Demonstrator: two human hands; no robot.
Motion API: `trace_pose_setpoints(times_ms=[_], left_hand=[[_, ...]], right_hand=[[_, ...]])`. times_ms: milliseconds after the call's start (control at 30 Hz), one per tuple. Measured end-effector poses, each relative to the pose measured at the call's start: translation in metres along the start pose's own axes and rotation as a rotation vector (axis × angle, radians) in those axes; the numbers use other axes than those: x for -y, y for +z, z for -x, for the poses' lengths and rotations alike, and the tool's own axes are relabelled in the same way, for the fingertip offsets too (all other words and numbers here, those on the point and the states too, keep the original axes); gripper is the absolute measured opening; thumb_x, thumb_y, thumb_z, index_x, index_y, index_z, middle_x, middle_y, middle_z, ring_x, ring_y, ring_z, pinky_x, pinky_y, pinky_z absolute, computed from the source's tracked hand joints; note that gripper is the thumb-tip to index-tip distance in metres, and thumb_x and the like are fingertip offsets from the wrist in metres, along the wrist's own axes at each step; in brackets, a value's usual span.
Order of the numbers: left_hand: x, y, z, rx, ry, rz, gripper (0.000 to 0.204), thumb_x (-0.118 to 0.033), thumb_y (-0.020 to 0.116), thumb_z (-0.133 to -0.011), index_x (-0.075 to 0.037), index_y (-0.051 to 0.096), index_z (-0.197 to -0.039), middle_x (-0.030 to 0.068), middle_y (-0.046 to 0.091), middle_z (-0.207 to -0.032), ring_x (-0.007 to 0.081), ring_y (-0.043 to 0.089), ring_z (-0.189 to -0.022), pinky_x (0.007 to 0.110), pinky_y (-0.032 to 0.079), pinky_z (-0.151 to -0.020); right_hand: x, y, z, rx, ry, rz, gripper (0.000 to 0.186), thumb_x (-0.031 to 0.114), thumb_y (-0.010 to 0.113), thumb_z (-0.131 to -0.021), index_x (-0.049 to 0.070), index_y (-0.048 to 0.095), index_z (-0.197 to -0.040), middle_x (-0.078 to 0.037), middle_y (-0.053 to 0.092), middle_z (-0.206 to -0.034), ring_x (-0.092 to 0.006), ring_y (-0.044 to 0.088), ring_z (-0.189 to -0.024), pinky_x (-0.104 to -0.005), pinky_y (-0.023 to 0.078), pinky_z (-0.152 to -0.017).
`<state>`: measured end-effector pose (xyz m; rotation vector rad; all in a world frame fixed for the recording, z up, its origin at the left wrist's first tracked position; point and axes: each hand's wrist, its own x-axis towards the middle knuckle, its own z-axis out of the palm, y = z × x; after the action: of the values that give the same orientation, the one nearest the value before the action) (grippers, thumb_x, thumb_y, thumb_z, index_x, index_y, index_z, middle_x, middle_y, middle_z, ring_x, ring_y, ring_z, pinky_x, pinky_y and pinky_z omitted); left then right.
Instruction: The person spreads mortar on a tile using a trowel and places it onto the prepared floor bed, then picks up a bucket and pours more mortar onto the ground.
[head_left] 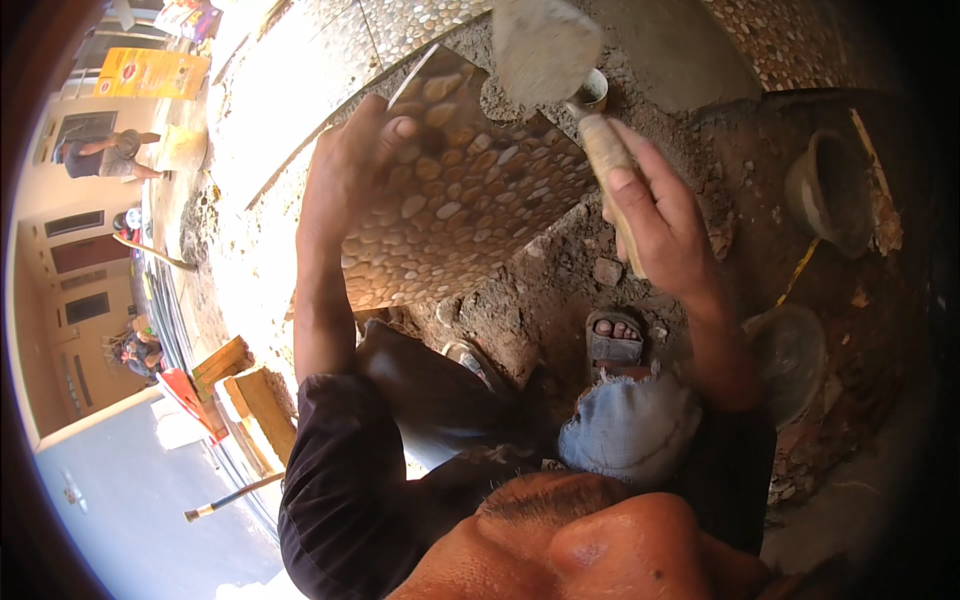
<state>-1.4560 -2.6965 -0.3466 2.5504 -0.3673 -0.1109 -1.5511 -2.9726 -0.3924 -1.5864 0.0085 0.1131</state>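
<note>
My left hand (362, 155) grips the left edge of a pebble-patterned tile (450, 205), its thumb lying over the top face. The tile is tilted, and its far edge has a rounded notch. In my right hand (655, 205) is the wooden handle of a trowel (547, 50), whose mortar-smeared blade points away from me, beyond the notch. A short round pipe end (593, 88) sticks up beside the trowel's neck. Wet grey mortar (685, 55) spreads over the ground on the far side. Fingers under the tile are hidden.
Rough soil and rubble (525, 295) lie around my sandalled feet. To the right are a mortar-coated basin (830, 190) and a second, cloudy basin (787, 362). Laid pebble tiles (410, 25) border the far side. Wood blocks (258, 415) lie left; a person (100, 155) stands farther off.
</note>
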Motion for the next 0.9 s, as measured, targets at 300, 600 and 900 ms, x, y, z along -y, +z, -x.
trace_pose_setpoints(times_ms=[300,600,900], left_hand=[[-0.009,0.000,0.002,-0.022,0.095,-0.144,0.051,-0.054,0.048,-0.093,-0.004,0.050,-0.090,0.0157,0.061,-0.067,0.0290,0.062,-0.058,0.038,0.049,-0.053],[-0.014,0.002,0.002,0.030,-0.091,-0.055,0.057,-0.060,0.046,-0.092,-0.003,0.051,-0.092,0.0161,0.063,-0.067,0.0284,0.062,-0.057,0.038,0.048,-0.052],[-0.006,0.005,0.005,-0.038,0.085,-0.103,0.055,-0.057,0.047,-0.093,-0.003,0.052,-0.093,0.0151,0.062,-0.066,0.0293,0.063,-0.059,0.039,0.049,-0.054]], right_hand=[[0.001,-0.003,-0.004,-0.060,-0.008,0.040,0.049,0.029,0.046,-0.099,-0.003,0.041,-0.136,-0.012,0.062,-0.083,-0.0182,0.061,-0.069,-0.0317,0.049,-0.066],[-0.004,0.013,-0.001,-0.036,-0.062,-0.028,0.046,0.031,0.045,-0.100,0.003,0.044,-0.137,-0.004,0.054,-0.076,-0.0090,0.049,-0.059,-0.0257,0.043,-0.052],[-0.011,0.009,0.001,0.004,-0.121,0.106,0.046,0.027,0.048,-0.099,-0.001,0.044,-0.134,-0.012,0.063,-0.087,-0.0173,0.061,-0.075,-0.0319,0.049,-0.069]])
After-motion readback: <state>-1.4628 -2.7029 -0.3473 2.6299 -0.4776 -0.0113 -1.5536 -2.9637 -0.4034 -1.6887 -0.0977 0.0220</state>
